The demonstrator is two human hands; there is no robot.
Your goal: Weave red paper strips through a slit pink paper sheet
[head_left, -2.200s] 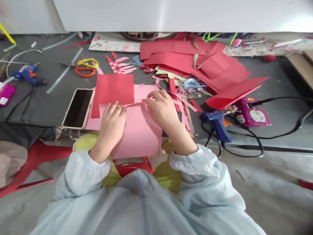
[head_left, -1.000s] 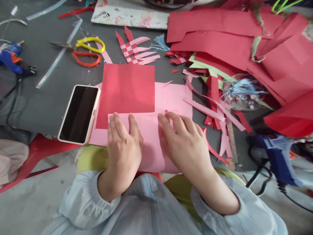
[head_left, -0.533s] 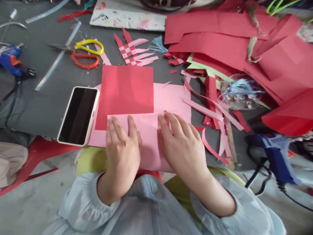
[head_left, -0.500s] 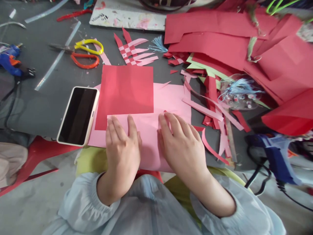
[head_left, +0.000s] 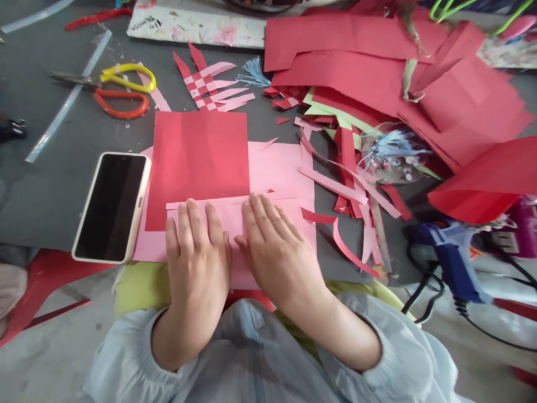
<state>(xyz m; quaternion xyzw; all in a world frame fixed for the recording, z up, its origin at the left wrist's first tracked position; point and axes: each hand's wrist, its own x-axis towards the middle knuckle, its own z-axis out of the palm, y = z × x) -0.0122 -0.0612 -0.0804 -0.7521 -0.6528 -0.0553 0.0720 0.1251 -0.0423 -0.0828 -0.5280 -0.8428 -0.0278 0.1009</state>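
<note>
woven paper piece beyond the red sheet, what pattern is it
The woven paper piece has a red and pink checkerboard pattern, best seen in the head view.

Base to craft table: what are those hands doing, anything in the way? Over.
Left hand and right hand palm-down on upper pink sheet. Red sheet partly beneath it. Phone close on left, curled strip on right.

Dark grey flat tabletop point(head_left: 37, 190), cluttered

I log, over my feed, directly on it: large pink paper sheet point(head_left: 285, 168); black-screened phone in cream case point(head_left: 109, 207), near edge; red-and-pink checkered woven paper piece point(head_left: 203, 89); pale blue thread tassel point(head_left: 255, 71); white paint-stained board point(head_left: 188, 27); long translucent stick point(head_left: 54, 120), yellow-and-orange-handled metal scissors point(head_left: 95, 83) across it.
</note>
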